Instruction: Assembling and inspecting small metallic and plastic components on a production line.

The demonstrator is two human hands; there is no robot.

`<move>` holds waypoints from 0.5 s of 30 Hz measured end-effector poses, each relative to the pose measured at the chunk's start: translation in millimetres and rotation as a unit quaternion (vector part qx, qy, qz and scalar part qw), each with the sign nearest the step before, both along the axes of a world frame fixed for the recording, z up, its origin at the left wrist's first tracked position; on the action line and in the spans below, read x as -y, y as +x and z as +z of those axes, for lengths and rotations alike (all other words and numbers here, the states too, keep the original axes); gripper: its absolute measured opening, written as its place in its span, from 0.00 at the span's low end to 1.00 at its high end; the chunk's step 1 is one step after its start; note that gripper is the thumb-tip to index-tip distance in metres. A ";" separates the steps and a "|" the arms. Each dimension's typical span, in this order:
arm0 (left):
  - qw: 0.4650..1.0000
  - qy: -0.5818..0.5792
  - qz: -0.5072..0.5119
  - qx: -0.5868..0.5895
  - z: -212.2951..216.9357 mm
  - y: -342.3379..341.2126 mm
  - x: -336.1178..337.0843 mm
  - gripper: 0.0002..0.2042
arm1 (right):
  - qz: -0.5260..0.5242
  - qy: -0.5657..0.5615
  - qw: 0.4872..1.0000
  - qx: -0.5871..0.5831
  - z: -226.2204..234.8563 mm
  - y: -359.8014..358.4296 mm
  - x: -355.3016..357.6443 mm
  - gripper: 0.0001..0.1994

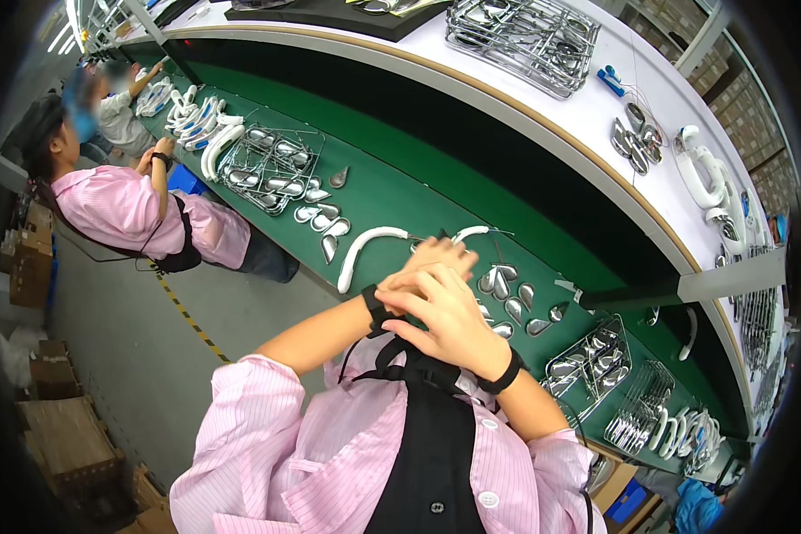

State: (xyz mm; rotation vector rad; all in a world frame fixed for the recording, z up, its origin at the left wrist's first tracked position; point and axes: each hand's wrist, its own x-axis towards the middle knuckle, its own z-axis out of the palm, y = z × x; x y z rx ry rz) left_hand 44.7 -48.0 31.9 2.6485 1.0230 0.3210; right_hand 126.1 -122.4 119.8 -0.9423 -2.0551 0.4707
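Observation:
My left hand (438,257) is over the green worktable (307,221), fingers spread and partly covered by my other hand. A black band (376,308) circles its wrist. Across that wrist lies my right hand (454,316), its thumb and fingers apart, with the fingertips at the black band. Whether they grip the band is hard to tell. Just left of my hands lies a curved white handle-like piece (358,254) with a thin metal end. Beyond my fingers a second white curved piece (472,231) shows in part. Shiny teardrop-shaped metal parts (500,282) lie to the right.
Wire baskets of shiny parts stand left (271,165) and right (592,360). A raised white shelf (400,53) curves along the back, carrying another wire basket (525,40). A grey post (730,276) juts in at right. A co-worker in pink (116,200) stands at left.

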 end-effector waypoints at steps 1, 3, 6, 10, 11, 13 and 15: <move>0.997 -0.004 -0.053 -0.057 -4.1 3.2 7.3 0.16 | -0.004 0.000 1.000 0.003 0.9 -2.4 1.1 0.14; 0.988 -0.004 -0.100 -0.114 -10.9 -2.6 14.9 0.17 | 0.032 -0.012 0.999 0.037 -1.6 -4.4 -0.2 0.09; 0.980 0.128 -0.148 -0.023 -41.1 -23.4 20.6 0.15 | 0.035 0.010 0.999 0.008 -9.3 -17.7 -0.3 0.06; 0.990 0.031 -0.126 0.053 -51.5 -46.7 45.1 0.15 | 0.000 -0.006 1.000 0.004 -11.1 -43.1 -1.1 0.06; 0.990 -0.001 -0.121 0.079 -48.0 -51.1 50.5 0.15 | 0.003 -0.006 1.000 0.006 -9.1 -46.9 -1.1 0.06; 0.983 -0.067 -0.111 0.131 -40.4 -58.9 61.1 0.15 | -0.005 -0.111 0.994 0.018 -3.9 -53.8 -0.4 0.07; 0.969 -0.132 -0.102 0.182 -31.7 -65.5 69.5 0.15 | -0.001 -0.167 0.986 0.003 -10.2 -57.2 -6.0 0.06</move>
